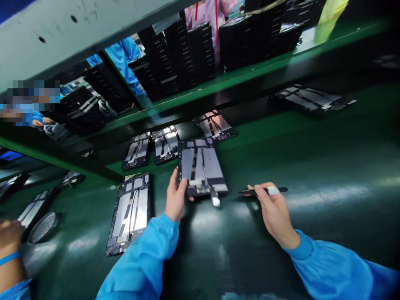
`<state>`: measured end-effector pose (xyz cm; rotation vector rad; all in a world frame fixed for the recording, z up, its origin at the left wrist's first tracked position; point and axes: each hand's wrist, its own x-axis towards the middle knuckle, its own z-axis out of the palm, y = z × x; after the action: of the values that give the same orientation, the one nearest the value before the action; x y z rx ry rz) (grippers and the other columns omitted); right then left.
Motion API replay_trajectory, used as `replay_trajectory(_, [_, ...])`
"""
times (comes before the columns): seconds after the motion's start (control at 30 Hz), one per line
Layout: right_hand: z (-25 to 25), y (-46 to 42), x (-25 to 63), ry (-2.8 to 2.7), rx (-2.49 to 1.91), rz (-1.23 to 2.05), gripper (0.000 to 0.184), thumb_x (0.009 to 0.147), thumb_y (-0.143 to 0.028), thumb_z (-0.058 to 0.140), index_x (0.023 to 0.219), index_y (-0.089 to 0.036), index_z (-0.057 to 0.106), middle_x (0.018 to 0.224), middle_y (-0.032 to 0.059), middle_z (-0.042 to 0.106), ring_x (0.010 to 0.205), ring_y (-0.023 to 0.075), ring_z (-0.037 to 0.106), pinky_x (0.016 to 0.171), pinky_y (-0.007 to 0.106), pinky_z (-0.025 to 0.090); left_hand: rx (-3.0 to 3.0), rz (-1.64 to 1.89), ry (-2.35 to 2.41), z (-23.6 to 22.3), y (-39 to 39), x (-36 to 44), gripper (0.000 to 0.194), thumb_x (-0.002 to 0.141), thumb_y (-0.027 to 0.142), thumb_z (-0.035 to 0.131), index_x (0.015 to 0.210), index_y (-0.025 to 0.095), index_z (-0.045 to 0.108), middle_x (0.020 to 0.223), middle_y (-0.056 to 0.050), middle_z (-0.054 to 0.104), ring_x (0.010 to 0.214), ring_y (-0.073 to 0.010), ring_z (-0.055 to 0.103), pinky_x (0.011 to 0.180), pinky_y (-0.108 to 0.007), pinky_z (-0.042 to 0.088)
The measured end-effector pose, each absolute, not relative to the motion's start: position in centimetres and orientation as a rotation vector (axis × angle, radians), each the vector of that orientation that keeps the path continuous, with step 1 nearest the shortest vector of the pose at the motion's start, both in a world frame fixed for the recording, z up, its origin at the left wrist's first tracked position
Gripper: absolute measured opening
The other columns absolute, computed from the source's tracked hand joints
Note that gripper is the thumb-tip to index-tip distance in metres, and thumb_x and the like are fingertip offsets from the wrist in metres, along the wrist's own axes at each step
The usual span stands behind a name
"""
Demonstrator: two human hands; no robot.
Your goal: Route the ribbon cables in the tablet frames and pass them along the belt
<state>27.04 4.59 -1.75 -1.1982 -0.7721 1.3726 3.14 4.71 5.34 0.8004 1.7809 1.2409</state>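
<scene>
My left hand (176,196) grips the lower left edge of an opened tablet (204,162), thumb on top, and holds it tilted over the green work surface. Silvery panels, dark strips and a cable show inside the tablet. From its lower edge hangs a short flex cable (215,199) with a shiny end. To the right, my right hand (275,210) pinches black tweezers (283,189) with a white band round them. Their tip points left toward the tablet, apart from it.
Another opened tablet (133,208) lies left of my left forearm. Several more, including one tablet (136,150), lie behind. Stacked black trays (175,58) stand on a green shelf (187,93). At far left, a co-worker's hand (11,235) is near a round metallic dish (43,227).
</scene>
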Motion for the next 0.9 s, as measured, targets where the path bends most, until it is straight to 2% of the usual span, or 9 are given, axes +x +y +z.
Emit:
replay_trajectory(0.07, [-2.1, 4.9, 26.7, -0.866, -1.277, 1.329, 0.044, 0.079, -0.064, 0.066, 0.083, -0.022, 0.052, 0.081, 0.0051, 0.063, 0.086, 0.0245, 0.063, 0.086, 0.041, 0.05, 0.815, 1.355, 1.886, 5.5, 9.3, 1.5, 0.066, 0.091, 0.02, 0.058, 0.152, 0.021, 0.034, 0.134, -0.012, 0.055, 0.077, -0.0126, 0.064, 0.044, -0.016, 0.049])
replay_trajectory(0.17, [-2.0, 5.0, 26.2, -0.978, -1.276, 1.354, 0.047, 0.08, -0.067, 0.061, 0.081, -0.021, 0.051, 0.075, 0.0059, 0.062, 0.077, 0.0237, 0.061, 0.075, 0.038, 0.051, 0.8, 1.387, 1.982, 5.0, 15.6, -0.6, 0.061, 0.094, 0.019, 0.053, 0.152, 0.018, 0.035, 0.139, -0.015, 0.05, 0.091, -0.0156, 0.064, 0.05, -0.015, 0.052])
replay_trajectory(0.37, [-1.6, 4.9, 25.7, -1.055, -1.26, 1.393, 0.047, 0.082, -0.067, 0.057, 0.081, -0.021, 0.053, 0.076, 0.006, 0.061, 0.075, 0.0226, 0.061, 0.069, 0.034, 0.05, 0.819, 1.276, 2.04, 2.3, 21.2, 0.8, 0.063, 0.093, 0.027, 0.061, 0.151, 0.02, 0.037, 0.133, -0.015, 0.054, 0.096, -0.0167, 0.065, 0.061, -0.017, 0.057])
replay_trajectory(0.5, [-1.7, 4.8, 26.2, -1.086, -1.303, 1.362, 0.042, 0.084, -0.062, 0.055, 0.082, -0.021, 0.054, 0.078, 0.0054, 0.059, 0.074, 0.0212, 0.058, 0.066, 0.032, 0.048, 0.889, 1.152, 2.089, 0.2, 23.3, 3.6, 0.053, 0.099, 0.024, 0.05, 0.149, 0.015, 0.037, 0.13, -0.016, 0.056, 0.093, -0.016, 0.067, 0.066, -0.023, 0.059])
replay_trajectory(0.63, [-1.6, 4.6, 26.7, -1.094, -1.334, 1.368, 0.038, 0.086, -0.058, 0.054, 0.084, -0.021, 0.055, 0.081, 0.006, 0.061, 0.078, 0.0215, 0.059, 0.067, 0.031, 0.048, 1.06, 0.904, 2.23, 1.5, 24.7, 1.4, 0.042, 0.093, 0.02, 0.06, 0.133, 0.01, 0.054, 0.126, -0.016, 0.059, 0.098, -0.0187, 0.066, 0.078, -0.031, 0.059])
replay_trajectory(0.7, [-1.5, 4.6, 26.7, -1.123, -1.325, 1.371, 0.036, 0.087, -0.055, 0.053, 0.086, -0.02, 0.058, 0.085, 0.0064, 0.063, 0.082, 0.0217, 0.06, 0.07, 0.031, 0.048, 1.192, 0.75, 2.348, 3.8, 24.3, -2.1, 0.039, 0.087, 0.022, 0.069, 0.124, 0.012, 0.062, 0.126, -0.014, 0.06, 0.112, -0.0227, 0.061, 0.094, -0.039, 0.054])
replay_trajectory(0.77, [-1.6, 4.6, 26.7, -1.142, -1.313, 1.388, 0.035, 0.089, -0.054, 0.053, 0.089, -0.019, 0.061, 0.09, 0.0072, 0.065, 0.088, 0.0226, 0.062, 0.077, 0.032, 0.049, 1.263, 0.604, 2.544, 6.5, 23.1, -6.4, 0.04, 0.089, 0.027, 0.066, 0.126, 0.011, 0.061, 0.132, -0.017, 0.055, 0.13, -0.0281, 0.048, 0.109, -0.048, 0.04])
replay_trajectory(0.83, [-1.6, 4.6, 26.6, -1.134, -1.301, 1.426, 0.039, 0.089, -0.055, 0.052, 0.095, -0.019, 0.065, 0.097, 0.0081, 0.068, 0.093, 0.0237, 0.064, 0.081, 0.033, 0.05, 1.22, 0.433, 2.754, 8.6, 21.5, -10.7, 0.039, 0.093, 0.029, 0.061, 0.125, 0.008, 0.06, 0.134, -0.02, 0.053, 0.136, -0.0319, 0.041, 0.113, -0.055, 0.03])
replay_trajectory(0.9, [-1.6, 4.8, 26.7, -1.113, -1.285, 1.472, 0.045, 0.087, -0.059, 0.053, 0.099, -0.019, 0.067, 0.1, 0.0091, 0.07, 0.093, 0.0244, 0.067, 0.083, 0.035, 0.051, 1.135, 0.249, 2.892, 9.5, 20.1, -14.1, 0.038, 0.094, 0.03, 0.058, 0.122, 0.006, 0.059, 0.132, -0.021, 0.054, 0.131, -0.0318, 0.046, 0.11, -0.056, 0.032])
